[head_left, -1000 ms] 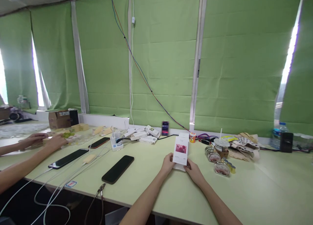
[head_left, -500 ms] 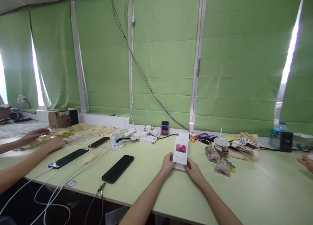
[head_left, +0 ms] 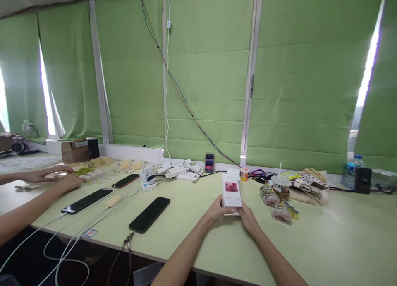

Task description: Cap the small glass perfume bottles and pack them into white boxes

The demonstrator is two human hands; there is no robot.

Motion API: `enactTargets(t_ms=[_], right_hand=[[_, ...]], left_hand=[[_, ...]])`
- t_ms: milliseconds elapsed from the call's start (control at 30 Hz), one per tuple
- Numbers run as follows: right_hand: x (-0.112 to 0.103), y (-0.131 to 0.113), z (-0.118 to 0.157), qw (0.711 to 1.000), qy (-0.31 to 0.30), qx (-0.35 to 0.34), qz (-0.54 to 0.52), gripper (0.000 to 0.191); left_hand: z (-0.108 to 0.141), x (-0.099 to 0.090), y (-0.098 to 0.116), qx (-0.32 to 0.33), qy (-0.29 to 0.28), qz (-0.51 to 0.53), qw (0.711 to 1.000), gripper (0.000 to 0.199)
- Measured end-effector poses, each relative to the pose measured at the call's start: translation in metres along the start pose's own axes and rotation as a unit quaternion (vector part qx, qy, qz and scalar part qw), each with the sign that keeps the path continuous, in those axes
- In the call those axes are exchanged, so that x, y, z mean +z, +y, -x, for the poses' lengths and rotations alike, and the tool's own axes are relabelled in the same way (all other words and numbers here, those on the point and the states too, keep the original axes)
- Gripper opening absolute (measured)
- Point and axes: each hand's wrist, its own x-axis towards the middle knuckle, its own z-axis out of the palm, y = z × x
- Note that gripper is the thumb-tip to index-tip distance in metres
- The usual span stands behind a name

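The box [head_left: 232, 197] is at the near middle of the table [head_left: 328, 248], between the two hands, with its pink picture [head_left: 231, 187] facing up and its long side pointing away from the person. Whether its underside touches the table, I cannot tell. The left hand [head_left: 218, 210] is partly curled around the lower left corner, with a finger or thumb reaching along the near end. The right hand [head_left: 248, 219] is half closed at the lower right edge, and its fingertips are hidden behind the box, so I cannot tell how firmly they press. Both hands have hold of this one thing only, as far as I can see. The box seems to be of thin card, so I judge it light, and stiff along its folded edges but soft in the middle of the wide faces. The surface looks smooth, perhaps a little slippery for dry fingers. A strong squeeze could dent the faces or crease the white flap [head_left: 233, 171] at the far end. In my opinion the best hold is on the two long side edges, with light and equal pressure, keeping the fingers off the flap.
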Motion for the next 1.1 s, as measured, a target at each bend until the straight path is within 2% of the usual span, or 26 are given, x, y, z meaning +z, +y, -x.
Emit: enactTargets(t_ms=[67, 133, 300, 533, 667, 867, 1100], right_hand=[[0.000, -0.001, 0.000, 1.000, -0.003, -0.002, -0.005, 0.045], [0.000, -0.001, 0.000, 1.000, -0.009, -0.004, -0.008, 0.043], [0.000, 0.000, -0.001, 1.000, -0.021, 0.001, -0.011, 0.035], [0.001, -0.006, 0.003, 0.997, -0.046, -0.011, -0.056, 0.039], [0.002, -0.010, 0.002, 0.994, -0.053, -0.015, -0.096, 0.045], [-0.001, -0.014, 0.002, 0.992, -0.028, 0.000, -0.119, 0.061], [-0.002, -0.017, 0.003, 0.991, -0.011, 0.006, -0.131, 0.067]], left_hand=[[0.001, 0.001, 0.001, -0.006, 0.009, 0.050, 0.999, 0.055], [0.000, -0.001, 0.001, -0.018, 0.042, 0.079, 0.996, 0.051], [-0.006, -0.008, -0.002, -0.007, 0.102, 0.080, 0.992, 0.049], [-0.010, -0.015, -0.008, 0.008, 0.166, 0.078, 0.983, 0.043], [-0.009, -0.014, -0.008, -0.002, 0.162, 0.081, 0.984, 0.047], [-0.005, -0.009, -0.004, -0.042, 0.116, 0.091, 0.988, 0.056], [-0.003, -0.006, 0.000, -0.078, 0.098, 0.097, 0.987, 0.052]])
